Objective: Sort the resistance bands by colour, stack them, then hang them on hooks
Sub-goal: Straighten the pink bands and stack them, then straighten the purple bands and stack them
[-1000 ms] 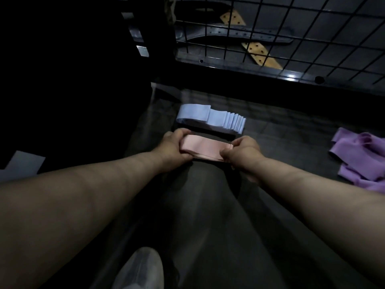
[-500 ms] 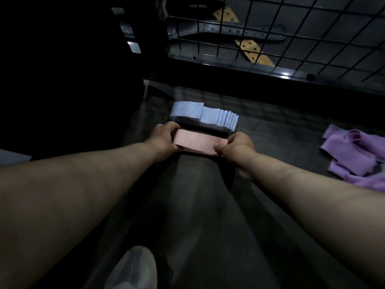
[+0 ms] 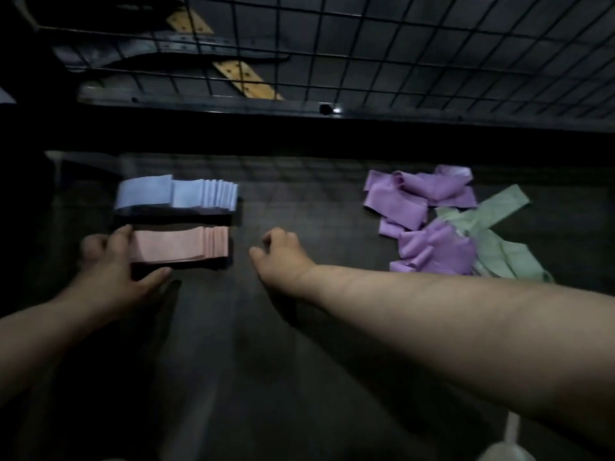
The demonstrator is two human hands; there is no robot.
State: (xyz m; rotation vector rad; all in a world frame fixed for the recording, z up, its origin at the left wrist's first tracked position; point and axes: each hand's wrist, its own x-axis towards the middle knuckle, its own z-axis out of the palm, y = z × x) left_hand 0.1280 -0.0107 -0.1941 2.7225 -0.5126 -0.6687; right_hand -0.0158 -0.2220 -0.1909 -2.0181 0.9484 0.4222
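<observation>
While your left hand (image 3: 113, 271) lies at the 9 o'clock side of the view, it touches the left end of the stack of pink resistance bands (image 3: 179, 244). Its fingers (image 3: 116, 236) reach to the far corner of that end and the thumb lies along the near edge. The hand looks spread and relaxed, not clenched, but it is a little blurred, so the exact contact is hard to judge.

Your right hand (image 3: 279, 254) is near the centre, just at the 3 o'clock side of the pink stack and apart from it. Its fingers are loosely curled downward and they hold nothing.

The pink stack lies flat on the dark table (image 3: 299, 327), with the band ends stepped like a fan at its right end. Just beyond it, toward 12 o'clock, lies the stack of blue resistance bands (image 3: 176, 194), parallel to it and fanned in the same way. The two stacks are near each other, with a narrow dark gap between.

Well apart, at 3 o'clock, you have a loose heap of purple resistance bands (image 3: 426, 207), crumpled and unsorted. Some green resistance bands (image 3: 499, 241) lie mixed with them at the right side, partly under the purple ones.

At 12 o'clock, past the far edge of the table, a black wire grid (image 3: 399, 44) stands, and behind it a yellowish strip with holes (image 3: 246, 78) shows.
</observation>
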